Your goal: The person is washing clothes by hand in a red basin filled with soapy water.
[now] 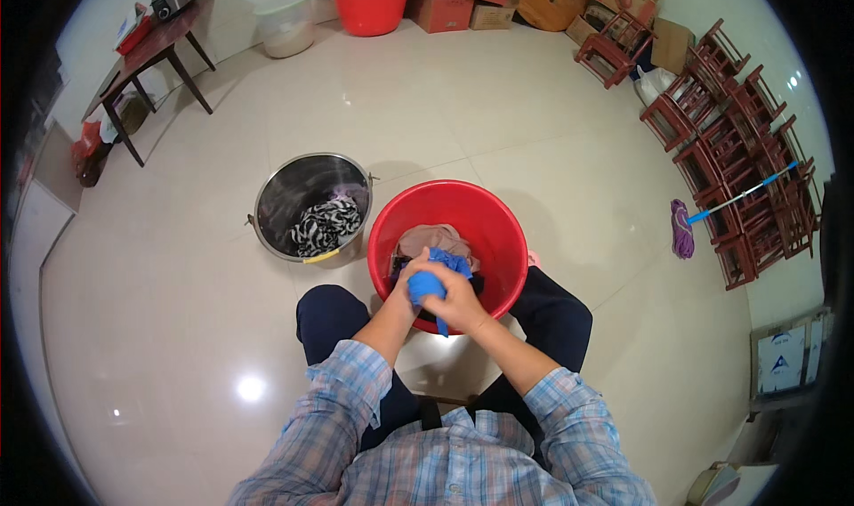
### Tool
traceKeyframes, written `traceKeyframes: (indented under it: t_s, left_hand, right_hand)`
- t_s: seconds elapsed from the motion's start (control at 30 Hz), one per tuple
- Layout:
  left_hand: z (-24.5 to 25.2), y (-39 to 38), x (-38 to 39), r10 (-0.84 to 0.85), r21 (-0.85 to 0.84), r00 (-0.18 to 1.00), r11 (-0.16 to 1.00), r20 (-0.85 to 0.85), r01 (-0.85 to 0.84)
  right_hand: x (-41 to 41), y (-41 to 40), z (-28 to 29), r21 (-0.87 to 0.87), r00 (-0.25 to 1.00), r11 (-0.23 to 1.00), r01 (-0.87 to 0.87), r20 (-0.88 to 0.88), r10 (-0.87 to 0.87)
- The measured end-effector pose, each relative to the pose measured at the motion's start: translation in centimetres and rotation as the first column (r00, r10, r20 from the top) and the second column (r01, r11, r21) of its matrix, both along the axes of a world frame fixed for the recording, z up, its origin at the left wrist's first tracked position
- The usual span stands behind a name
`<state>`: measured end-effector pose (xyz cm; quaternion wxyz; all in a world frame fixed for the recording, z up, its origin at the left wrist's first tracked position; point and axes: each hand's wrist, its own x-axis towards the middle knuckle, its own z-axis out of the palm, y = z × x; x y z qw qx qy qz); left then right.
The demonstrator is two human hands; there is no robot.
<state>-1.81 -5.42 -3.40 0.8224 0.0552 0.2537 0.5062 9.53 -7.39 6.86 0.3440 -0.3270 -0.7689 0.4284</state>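
Note:
Between my knees stands a red plastic tub point(507, 252). Over its near half, my left hand point(408, 280) and my right hand point(459, 300) press together on a bunched blue cloth point(427, 286), which shows between them. One strip of the cloth hangs down by the tub's near rim. Below my hands, a dusty-pink cloth point(437, 239) and some dark cloth lie in the tub. To the left is a metal bucket point(270, 222) with a black-and-white patterned cloth point(327, 225) and a pale purple one inside.
Stacked reddish wooden chairs point(727, 152) line the right wall, with a purple mop point(682, 229) beside them. A wooden table point(160, 35) holds a cooker at the upper left. A second red tub point(370, 2) and cardboard boxes point(440, 12) stand at the far wall.

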Motion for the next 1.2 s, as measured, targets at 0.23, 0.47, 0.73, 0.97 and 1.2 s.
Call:
traceKeyframes:
  t_s: [0.23,0.47,0.73,0.97,1.2]
  left_hand:
    - [1.2,0.8,2.6,0.214,-0.258,0.972,0.938,-0.097,-0.233]
    - [0.8,0.3,-0.1,0.265,-0.118,0.96,0.96,0.095,-0.253]
    - [2.9,1.5,0.5,0.251,-0.144,0.941,0.947,-0.225,-0.287]
    - [3.8,1.0,-0.1,0.205,-0.205,0.968,0.951,-0.144,-0.232]
    - [2.5,0.9,0.8,0.168,-0.232,0.913,0.935,-0.373,-0.267]
  right_hand:
    - [0.5,5.3,-3.9,0.323,0.766,0.821,0.47,0.312,-0.562]
    - [-2.8,2.1,-2.3,0.328,0.895,0.898,0.292,0.237,-0.378]
    - [2.8,5.6,-7.1,0.538,0.713,0.806,0.247,0.462,-0.527]
    - [4.6,4.7,-7.4,-0.385,0.988,0.913,0.136,0.122,-0.096]
    - [2.7,5.0,-6.1,-0.591,0.851,0.757,0.279,-0.213,-0.48]
